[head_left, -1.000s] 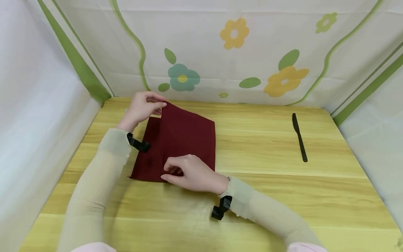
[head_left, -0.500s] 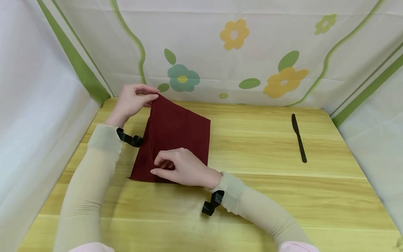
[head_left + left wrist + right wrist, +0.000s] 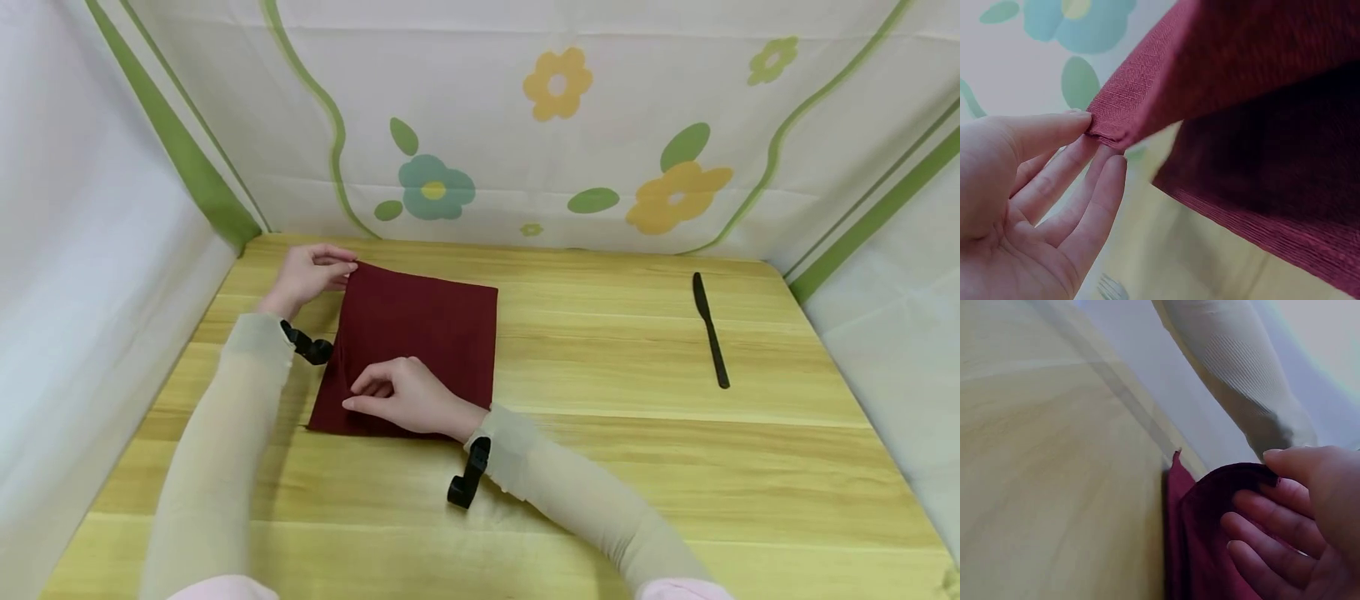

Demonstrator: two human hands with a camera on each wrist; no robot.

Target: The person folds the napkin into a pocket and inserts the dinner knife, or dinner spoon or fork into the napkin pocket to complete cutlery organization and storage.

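A dark red cloth napkin [image 3: 423, 325] lies folded over on the wooden table, its upper layer lifted along the left edge. At the far left corner of that layer, my left hand [image 3: 309, 271] pinches the fabric between thumb and fingers. My right hand [image 3: 412, 396] pinches the same layer's near left corner, the cloth curving up to the thumb [image 3: 1282, 461] in the right wrist view. Beneath, the lower layer [image 3: 1260, 206] shows dark in the left wrist view, with a gap between the layers. In the head view its near left corner pokes out below the right hand.
A black table knife [image 3: 711, 329] lies at the right of the wooden table [image 3: 600, 483]. Pronged tips like a fork's [image 3: 1112, 287] show below the left hand in its wrist view. White flowered curtain fabric [image 3: 510, 150] stands behind the table and at both sides.
Both hands have moved left, drawing the napkin's upper layer over the lower one. The left hand rose with its corner, then came down. The knife stays put.
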